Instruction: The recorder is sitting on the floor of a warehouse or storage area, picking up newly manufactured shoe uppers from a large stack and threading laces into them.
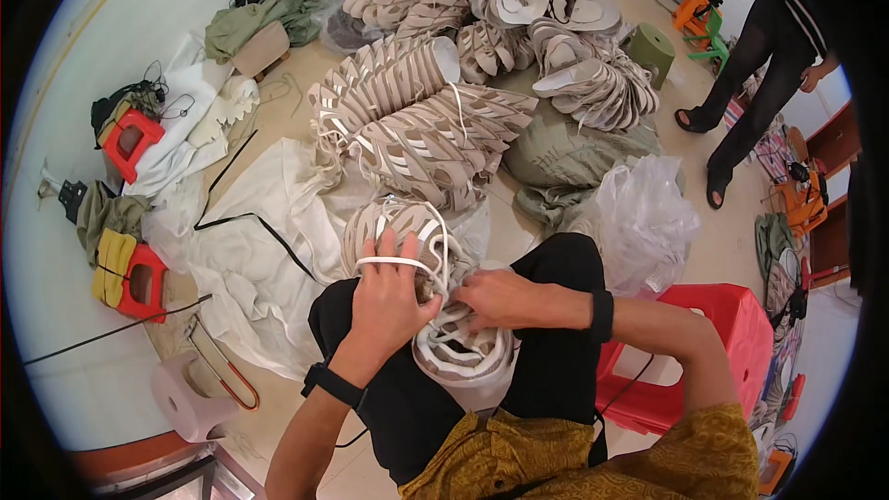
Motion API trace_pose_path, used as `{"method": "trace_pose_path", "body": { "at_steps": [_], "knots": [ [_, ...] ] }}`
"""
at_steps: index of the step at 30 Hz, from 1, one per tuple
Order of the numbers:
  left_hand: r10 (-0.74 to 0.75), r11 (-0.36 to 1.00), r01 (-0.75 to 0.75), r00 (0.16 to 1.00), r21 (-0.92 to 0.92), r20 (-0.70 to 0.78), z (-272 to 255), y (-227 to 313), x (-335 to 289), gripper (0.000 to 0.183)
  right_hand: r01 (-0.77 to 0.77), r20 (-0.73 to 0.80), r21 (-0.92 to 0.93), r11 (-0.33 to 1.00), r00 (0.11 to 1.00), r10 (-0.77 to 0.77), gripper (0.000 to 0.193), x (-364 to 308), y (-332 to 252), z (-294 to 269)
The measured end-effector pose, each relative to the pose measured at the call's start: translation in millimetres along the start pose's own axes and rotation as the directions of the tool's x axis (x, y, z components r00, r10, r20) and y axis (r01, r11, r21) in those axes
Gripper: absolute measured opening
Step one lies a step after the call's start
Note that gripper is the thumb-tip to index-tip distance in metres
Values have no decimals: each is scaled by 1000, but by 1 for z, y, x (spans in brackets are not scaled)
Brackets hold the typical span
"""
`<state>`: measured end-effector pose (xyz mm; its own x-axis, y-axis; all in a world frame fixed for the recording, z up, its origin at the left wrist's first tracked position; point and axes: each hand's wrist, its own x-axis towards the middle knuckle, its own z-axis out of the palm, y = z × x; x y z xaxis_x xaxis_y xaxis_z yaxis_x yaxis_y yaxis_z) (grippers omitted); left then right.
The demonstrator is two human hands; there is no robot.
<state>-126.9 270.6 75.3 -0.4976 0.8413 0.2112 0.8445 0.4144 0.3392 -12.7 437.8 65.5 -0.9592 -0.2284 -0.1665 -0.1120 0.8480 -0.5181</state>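
Left hand [391, 301] spreading fingers on striped shoe tops [398, 213], white lace [445, 245] crossing them. Right hand [500, 299] bending fingers by lace; cannot tell if pinching. Pale shoe top [463, 372] lying between knees [565, 278], 6 o'clock. Red stool [732, 324] standing, 3 o'clock. Big shoe-top pile [407, 153] lying, 12 o'clock. Person [778, 56] standing, 2 o'clock.

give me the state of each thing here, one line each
Left hand, fingers extended over beige upper
Beige upper, partly covered by hands
White lace, running across left hand's fingers
Right hand, fingers bent; grip unclear
Piled shoe uppers, stacked in rows
White cloth, spread, rumpled
Clear plastic bag, crumpled
Green sack, bulging
Black strap, bent
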Motion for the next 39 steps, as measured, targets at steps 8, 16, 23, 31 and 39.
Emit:
{"method": "trace_pose_path", "body": {
  "at_steps": [8, 16, 23, 31, 39],
  "knots": [
    [-310, 889, 276, 950, -365, -36, -27, -38, 27, 69, 23, 169, 50, 998, 985, -31, 53, -71, 3, 28],
    [-188, 915, 174, 982, -365, -2, -22, -24, 33, 70, 7, 191, 35, 999, 982, -13, 28, -70, 2, 35],
    [-147, 947, 127, 988, -295, -45, -13, -30, 30, 73, 34, 240, -38, 999, 970, -24, 30, -73, -11, 17],
    [-30, 999, 26, 990, -34, -137, 1, -11, 40, 74, 352, 16, -136, 926, 935, -353, 39, -69, -79, 55],
    [-25, 997, 25, 1000, -66, -6, -9, -28, 34, 80, 293, 12, -183, 938, 955, -296, 39, -75, -88, 60]
  ]
}}
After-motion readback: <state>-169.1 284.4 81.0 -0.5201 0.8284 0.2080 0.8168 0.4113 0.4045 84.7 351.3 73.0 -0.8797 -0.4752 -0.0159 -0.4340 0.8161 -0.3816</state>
